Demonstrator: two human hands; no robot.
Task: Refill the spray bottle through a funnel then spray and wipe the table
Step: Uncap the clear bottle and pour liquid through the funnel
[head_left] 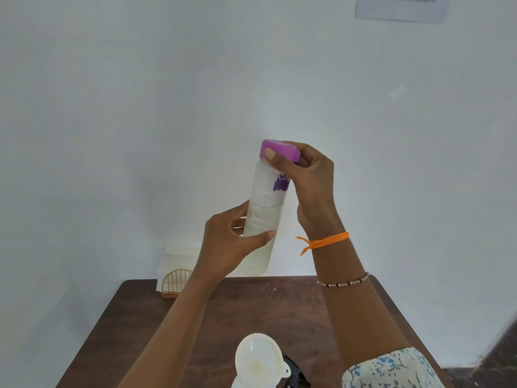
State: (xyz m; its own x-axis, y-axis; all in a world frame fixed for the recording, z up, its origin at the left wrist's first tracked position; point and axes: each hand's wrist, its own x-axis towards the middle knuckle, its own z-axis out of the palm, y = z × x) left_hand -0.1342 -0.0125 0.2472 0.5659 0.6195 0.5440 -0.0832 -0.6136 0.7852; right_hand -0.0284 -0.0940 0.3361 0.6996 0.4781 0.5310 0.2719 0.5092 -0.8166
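Note:
A frosted water bottle (264, 208) with a purple cap (279, 150) is held up in the air above the brown table (251, 317). My left hand (229, 242) grips the bottle's lower body. My right hand (305, 175) grips the purple cap with thumb and fingers. A white funnel (258, 357) stands at the table's near edge, seated in the mouth of a white spray bottle (240, 383) that is mostly cut off by the frame. A black part (293, 372), possibly the spray head, lies just right of the funnel.
A gold wire holder with white napkins (176, 271) stands at the table's far left corner against the white wall. A few crumbs (272, 291) lie on the far middle of the table. A paper notice (401, 8) hangs on the wall top right.

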